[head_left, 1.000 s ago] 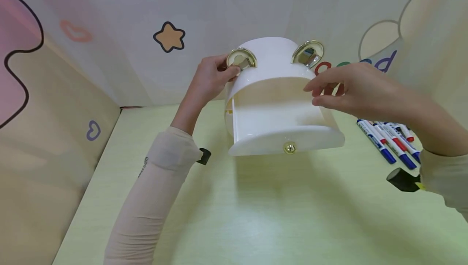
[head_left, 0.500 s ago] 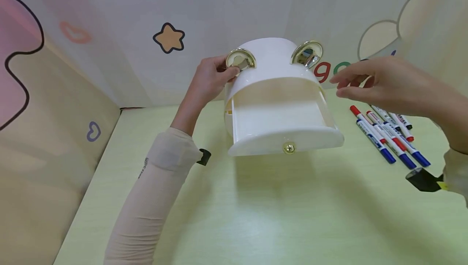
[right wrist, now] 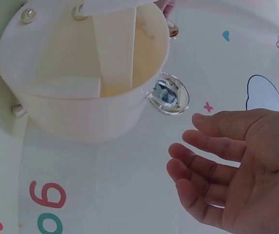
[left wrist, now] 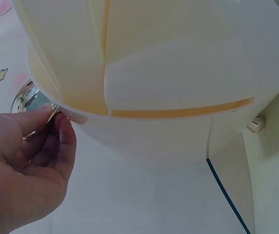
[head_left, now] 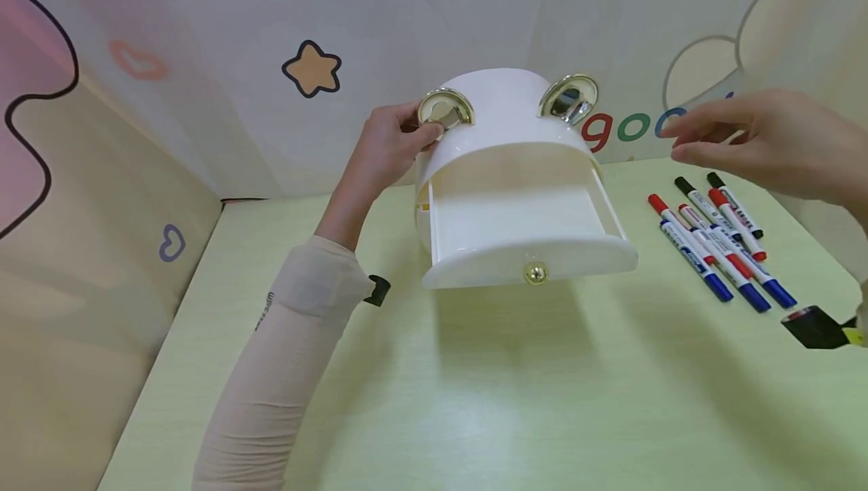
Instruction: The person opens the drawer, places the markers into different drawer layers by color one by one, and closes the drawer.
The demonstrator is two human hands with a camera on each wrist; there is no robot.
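A rounded white storage box (head_left: pixel 505 103) with two shiny gold ears stands on the table, its upper drawer (head_left: pixel 481 263) pulled out and bare inside. A small gold knob (head_left: pixel 536 273) sits on the drawer front. My left hand (head_left: pixel 392 146) pinches the box's left ear (head_left: pixel 445 108) between thumb and fingers; the left wrist view shows the same pinch beside the box's rim. My right hand (head_left: pixel 769 143) hovers in the air right of the box, over the far side of the markers, fingers loosely bent and holding nothing. In the right wrist view, the right ear (right wrist: pixel 168 95) lies beyond its fingertips.
Several whiteboard markers (head_left: pixel 693 259) with red, blue and black caps lie in a loose group on the pale green table (head_left: pixel 475 416), right of the box. A printed cloth backdrop (head_left: pixel 203 122) stands behind and at the sides.
My right hand has moved right, away from the drawer's right edge, uncovering the markers. My left hand stays on the ear, and the box and drawer have hardly moved.
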